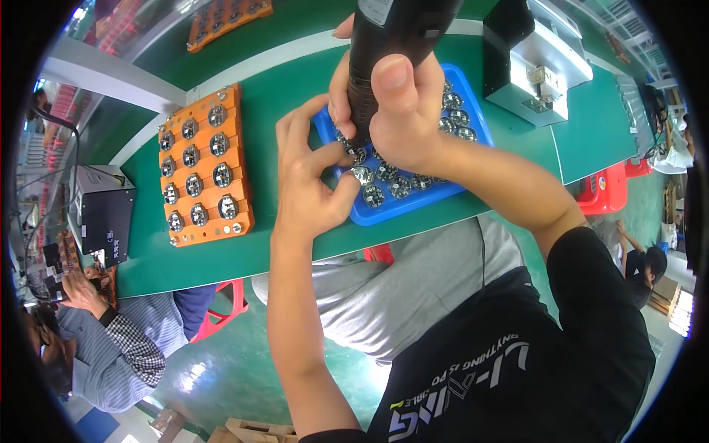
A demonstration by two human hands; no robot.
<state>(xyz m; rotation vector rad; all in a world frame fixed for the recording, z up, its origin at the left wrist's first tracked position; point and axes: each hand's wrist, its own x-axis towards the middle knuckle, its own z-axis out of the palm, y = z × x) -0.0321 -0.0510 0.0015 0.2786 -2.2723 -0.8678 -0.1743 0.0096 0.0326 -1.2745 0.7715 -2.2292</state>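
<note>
My right hand (410, 125) is wrapped round a thick black cylindrical tool that looks like an electric screwdriver (391, 37), its lower end pointing down over the blue tray (415, 207). Close to the tool's tip, my left hand (304, 192) has thumb and index finger curved around a small round silvery part (359, 156) at the tray's left side. The hands partly hide this contact. Several similar round parts (399, 187) lie in the tray, others partly covered by my right hand and wrist.
On the green table (277, 255), an orange fixture (241, 166) with rows of round parts stands left. A black and silver machine (528, 70) stands back right. A dark box-shaped device (105, 214) is far left, beside another person's hand (83, 294). Red stools (604, 188) stand nearby.
</note>
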